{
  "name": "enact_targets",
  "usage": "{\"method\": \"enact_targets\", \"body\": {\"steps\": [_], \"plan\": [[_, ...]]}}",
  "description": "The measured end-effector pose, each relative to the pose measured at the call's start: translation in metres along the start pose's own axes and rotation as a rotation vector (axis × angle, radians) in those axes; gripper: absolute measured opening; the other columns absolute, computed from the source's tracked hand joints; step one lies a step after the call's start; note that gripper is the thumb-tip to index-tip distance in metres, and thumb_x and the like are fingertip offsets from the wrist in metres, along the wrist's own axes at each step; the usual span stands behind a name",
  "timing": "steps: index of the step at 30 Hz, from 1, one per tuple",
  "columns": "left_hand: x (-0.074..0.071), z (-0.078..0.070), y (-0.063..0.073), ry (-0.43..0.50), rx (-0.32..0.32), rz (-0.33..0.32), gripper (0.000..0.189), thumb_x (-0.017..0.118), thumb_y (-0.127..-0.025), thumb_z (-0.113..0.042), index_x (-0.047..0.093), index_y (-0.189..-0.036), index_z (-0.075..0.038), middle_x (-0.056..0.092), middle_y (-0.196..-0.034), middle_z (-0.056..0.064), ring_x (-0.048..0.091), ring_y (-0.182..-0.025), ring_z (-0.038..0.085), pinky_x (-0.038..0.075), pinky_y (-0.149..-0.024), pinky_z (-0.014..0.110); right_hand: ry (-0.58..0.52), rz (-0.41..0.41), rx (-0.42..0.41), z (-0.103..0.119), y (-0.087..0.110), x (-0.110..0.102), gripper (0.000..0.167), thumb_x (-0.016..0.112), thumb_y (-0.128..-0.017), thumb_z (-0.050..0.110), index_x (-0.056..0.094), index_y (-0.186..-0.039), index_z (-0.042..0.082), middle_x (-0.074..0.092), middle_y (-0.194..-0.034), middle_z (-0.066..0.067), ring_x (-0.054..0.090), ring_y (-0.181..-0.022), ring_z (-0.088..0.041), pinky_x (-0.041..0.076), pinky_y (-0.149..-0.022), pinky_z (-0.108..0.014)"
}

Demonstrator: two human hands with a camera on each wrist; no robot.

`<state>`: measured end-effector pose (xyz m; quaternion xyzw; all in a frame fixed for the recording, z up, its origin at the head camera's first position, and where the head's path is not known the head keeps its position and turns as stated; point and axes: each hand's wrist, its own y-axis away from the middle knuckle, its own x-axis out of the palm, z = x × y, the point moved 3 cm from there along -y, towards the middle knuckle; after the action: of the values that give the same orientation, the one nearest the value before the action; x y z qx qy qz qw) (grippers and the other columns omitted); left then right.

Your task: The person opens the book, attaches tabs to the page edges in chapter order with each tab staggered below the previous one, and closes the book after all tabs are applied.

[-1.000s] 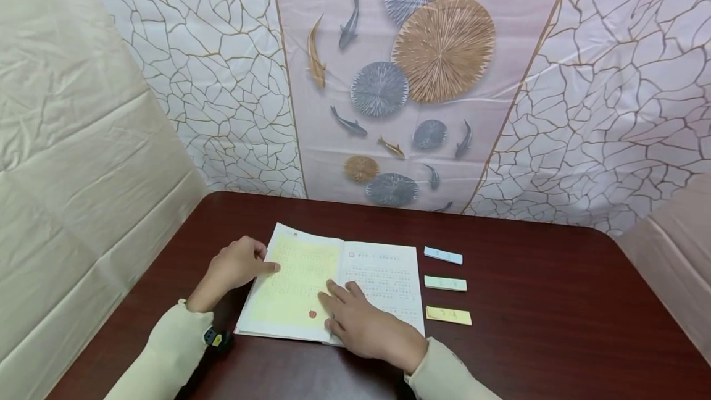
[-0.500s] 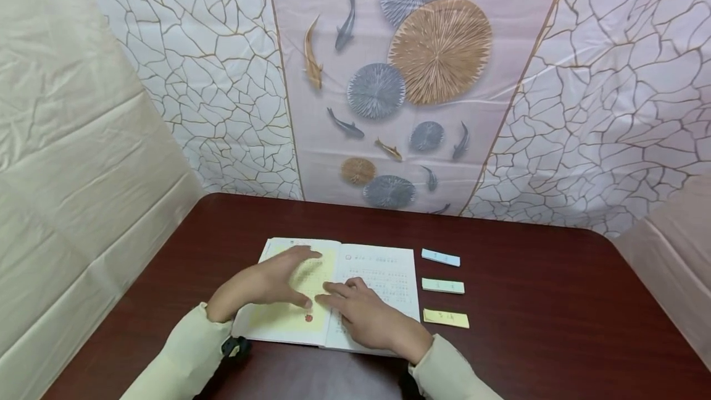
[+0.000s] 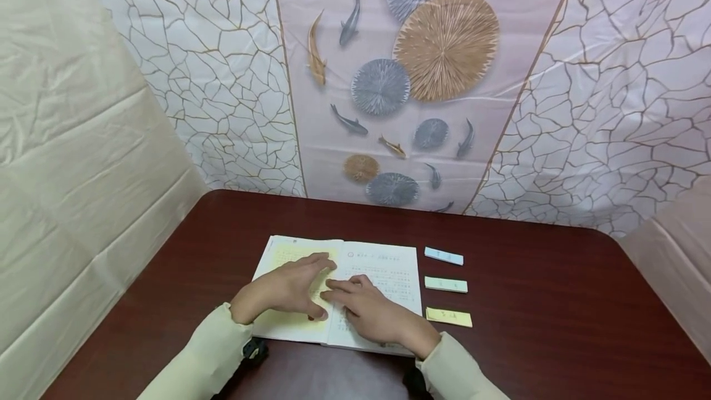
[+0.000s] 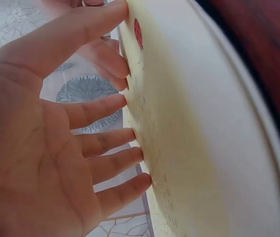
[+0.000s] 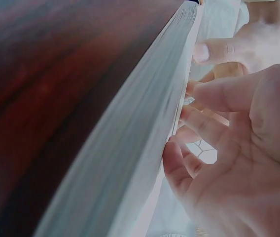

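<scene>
Head view shows a book [image 3: 386, 273] lying open on the table [image 3: 528, 313], somewhat nearer to the table's left edge than to its right edge. The table has a smooth, dark red-brown surface with rounded far corners. The paper of the book looks matt; the left page carries a soft yellow field, and the right page is white with small print. From the right wrist, the block of pages is thick, with fine layers along its side.

The long axis of the opened book runs from left to right, nearly parallel to the table's far edge. Its central fold points towards this far edge, and the heading of the right page is at that end.

The left hand [image 3: 286, 286] has its fingers spread, with fingertips touching the yellow page. The right hand [image 3: 380, 320] rests near the fold, its fingers slightly bent. Both hands are loose, without grasping the paper.

Beside the right page lie three narrow rectangular strips: blue [image 3: 444, 256] nearest the far edge, then green [image 3: 446, 284], then yellow [image 3: 449, 317].
</scene>
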<state>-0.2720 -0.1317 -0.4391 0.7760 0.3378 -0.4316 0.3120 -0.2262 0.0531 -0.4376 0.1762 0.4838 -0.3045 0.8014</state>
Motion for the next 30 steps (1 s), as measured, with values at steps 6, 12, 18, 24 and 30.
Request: {"method": "enact_targets", "body": {"steps": [6, 12, 18, 24, 30], "plan": [[0.002, -0.006, -0.002, 0.037, -0.072, 0.065, 0.089, 0.092, -0.083, -0.036, 0.044, -0.155, -0.015, 0.031, -0.171, 0.012, 0.053, -0.14, 0.037, 0.044, -0.113, 0.056, -0.114, 0.019, 0.007, -0.008, 0.007, -0.001, 0.04, 0.05, -0.11, 0.006, 0.059, -0.149, 0.008, 0.048, -0.161, -0.016, 0.043, -0.146, -0.036, 0.04, -0.116, -0.054], [-0.002, -0.011, -0.002, 0.037, -0.108, 0.081, 0.091, 0.092, -0.082, -0.032, 0.043, -0.156, -0.013, 0.032, -0.171, 0.009, 0.06, -0.126, 0.027, 0.048, -0.106, 0.048, -0.297, -0.138, 0.075, -0.018, 0.015, -0.024, 0.033, 0.056, -0.109, 0.008, 0.064, -0.14, 0.002, 0.067, -0.137, -0.014, 0.065, -0.122, -0.028, 0.057, -0.096, -0.038], [-0.003, -0.015, -0.005, 0.023, -0.095, 0.102, 0.089, 0.093, -0.081, -0.031, 0.043, -0.152, -0.011, 0.044, -0.156, 0.005, 0.058, -0.094, 0.019, 0.05, -0.089, 0.04, -0.144, -0.315, 0.238, -0.056, 0.037, -0.059, 0.029, 0.066, -0.104, 0.007, 0.069, -0.132, 0.002, 0.071, -0.128, -0.012, 0.068, -0.108, -0.026, 0.058, -0.085, -0.036], [-0.006, -0.02, -0.007, 0.034, -0.111, 0.104, 0.086, 0.095, -0.079, -0.026, 0.043, -0.146, -0.011, 0.047, -0.138, 0.004, 0.047, -0.065, 0.017, 0.043, -0.066, 0.034, 0.021, -0.289, 0.398, -0.103, 0.058, -0.085, 0.036, 0.071, -0.101, 0.01, 0.066, -0.135, -0.001, 0.068, -0.129, -0.018, 0.063, -0.118, -0.039, 0.054, -0.095, -0.054], [-0.006, -0.021, -0.009, 0.039, -0.123, 0.113, 0.086, 0.095, -0.079, -0.025, 0.043, -0.146, -0.011, 0.047, -0.135, 0.003, 0.046, -0.064, 0.016, 0.043, -0.066, 0.034, 0.078, -0.265, 0.496, -0.133, 0.075, -0.093, 0.042, 0.076, -0.098, 0.013, 0.065, -0.135, -0.003, 0.064, -0.129, -0.023, 0.057, -0.122, -0.044, 0.053, -0.093, -0.055]]}}
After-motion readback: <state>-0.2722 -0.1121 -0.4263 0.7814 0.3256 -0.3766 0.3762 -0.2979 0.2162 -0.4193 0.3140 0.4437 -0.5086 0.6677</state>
